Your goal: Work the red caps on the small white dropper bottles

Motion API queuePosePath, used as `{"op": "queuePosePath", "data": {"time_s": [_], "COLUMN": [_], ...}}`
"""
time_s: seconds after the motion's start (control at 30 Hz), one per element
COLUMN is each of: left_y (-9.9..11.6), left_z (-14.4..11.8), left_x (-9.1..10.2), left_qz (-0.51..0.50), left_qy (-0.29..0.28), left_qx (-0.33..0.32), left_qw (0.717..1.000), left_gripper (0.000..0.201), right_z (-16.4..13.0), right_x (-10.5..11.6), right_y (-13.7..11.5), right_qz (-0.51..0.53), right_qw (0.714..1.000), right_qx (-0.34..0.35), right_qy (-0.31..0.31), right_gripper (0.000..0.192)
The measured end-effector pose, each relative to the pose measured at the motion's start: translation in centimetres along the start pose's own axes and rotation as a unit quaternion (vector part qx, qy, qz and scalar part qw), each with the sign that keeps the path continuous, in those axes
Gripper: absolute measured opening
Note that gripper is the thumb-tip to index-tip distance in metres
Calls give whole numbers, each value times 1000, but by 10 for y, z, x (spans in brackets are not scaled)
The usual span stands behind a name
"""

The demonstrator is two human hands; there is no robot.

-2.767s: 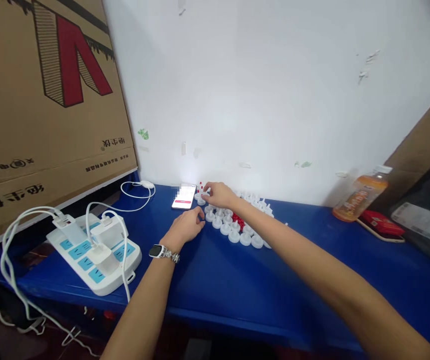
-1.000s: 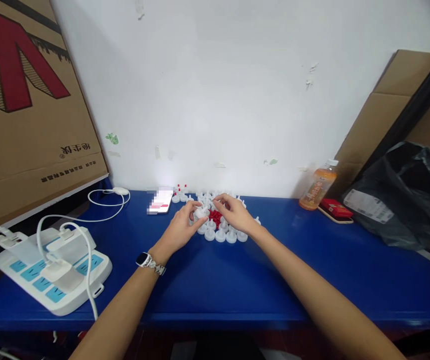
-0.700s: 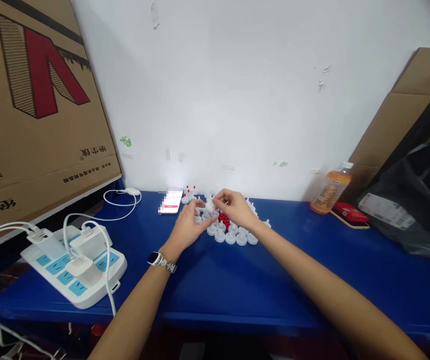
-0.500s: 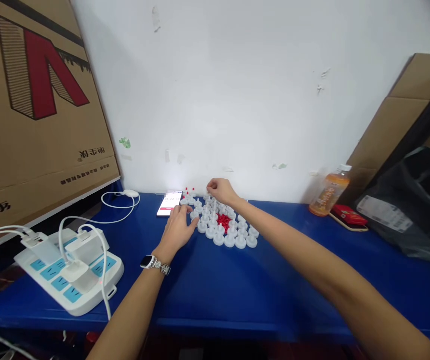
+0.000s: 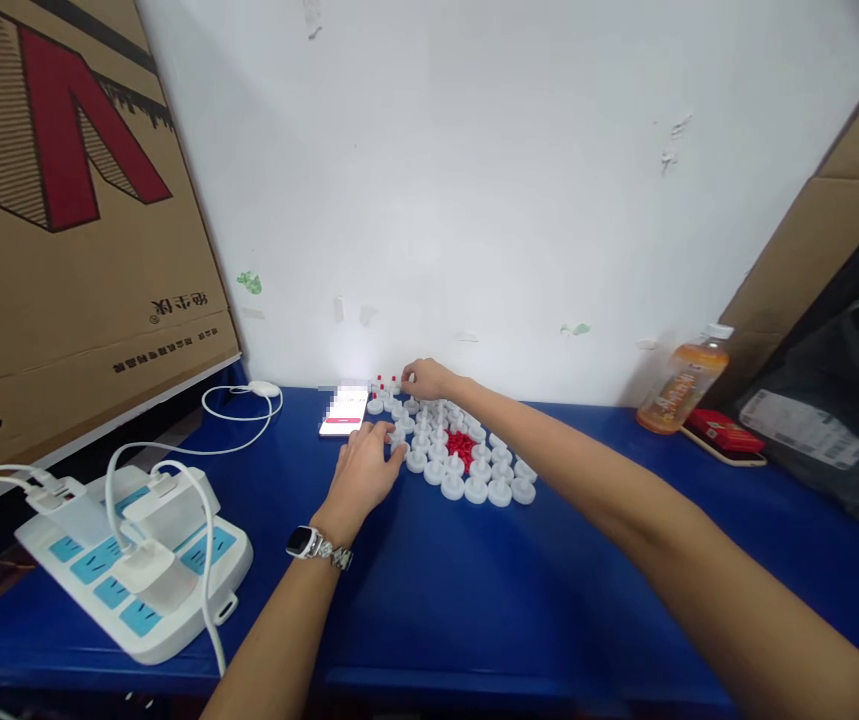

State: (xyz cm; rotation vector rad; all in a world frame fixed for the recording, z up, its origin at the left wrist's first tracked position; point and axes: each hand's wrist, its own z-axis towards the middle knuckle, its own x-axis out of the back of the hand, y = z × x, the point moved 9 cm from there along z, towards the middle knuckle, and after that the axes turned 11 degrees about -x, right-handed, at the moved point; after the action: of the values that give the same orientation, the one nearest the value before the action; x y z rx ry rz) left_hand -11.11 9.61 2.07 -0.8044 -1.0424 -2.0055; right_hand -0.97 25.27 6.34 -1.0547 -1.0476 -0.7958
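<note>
Several white plastic nozzle caps point(image 5: 475, 491), each with a round base and thin spout, stand close together on the blue table. Among them lies a heap of small red tips point(image 5: 460, 450). A few caps at the back left wear red tips point(image 5: 394, 379). My left hand point(image 5: 367, 468) rests at the group's left edge, thumb and fingers apart beside a white cap. Above the back of the group, my right hand point(image 5: 429, 380) has thumb and fingers pinched at a cap's spout; what lies between them is too small to make out.
A lit phone point(image 5: 344, 411) lies left of the caps. White cables run from a power strip point(image 5: 136, 560) at front left. On the right stand an orange drink bottle point(image 5: 684, 385), a red packet point(image 5: 725, 430) on another phone and a dark plastic bag point(image 5: 841, 400). Cardboard point(image 5: 99, 270) leans at left.
My right hand has moved slightly left and down, towards the red-tipped caps. My left hand stays beside the group's left edge. The whole view has shifted a little.
</note>
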Motion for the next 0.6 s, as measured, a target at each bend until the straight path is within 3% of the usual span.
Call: {"op": "queuePosePath", "data": {"time_s": [0.13,0.33,0.47,0.6], "left_y": [-1,7,13,22], "left_z": [0,1,6,8], "left_x": [-1,5,17,23], "left_qz": [0,-12,-31,-111], "left_qy": [-12,-20,28,68], "left_qx": [14,11,-19,-58], "left_qw": [1000,1000,999,990], "left_gripper": [29,23,18,21], "right_z": [14,21,9,-37], "right_x": [-1,-20,2,33], "right_y": [-16,-37,-29,-12], "right_qz": [15,39,72,129], "right_qw": [999,997,994,987], "right_qx": [-31,-65,-80,-58], "right_qy": [15,-13,28,71], "right_gripper": [27,16,14,19]}}
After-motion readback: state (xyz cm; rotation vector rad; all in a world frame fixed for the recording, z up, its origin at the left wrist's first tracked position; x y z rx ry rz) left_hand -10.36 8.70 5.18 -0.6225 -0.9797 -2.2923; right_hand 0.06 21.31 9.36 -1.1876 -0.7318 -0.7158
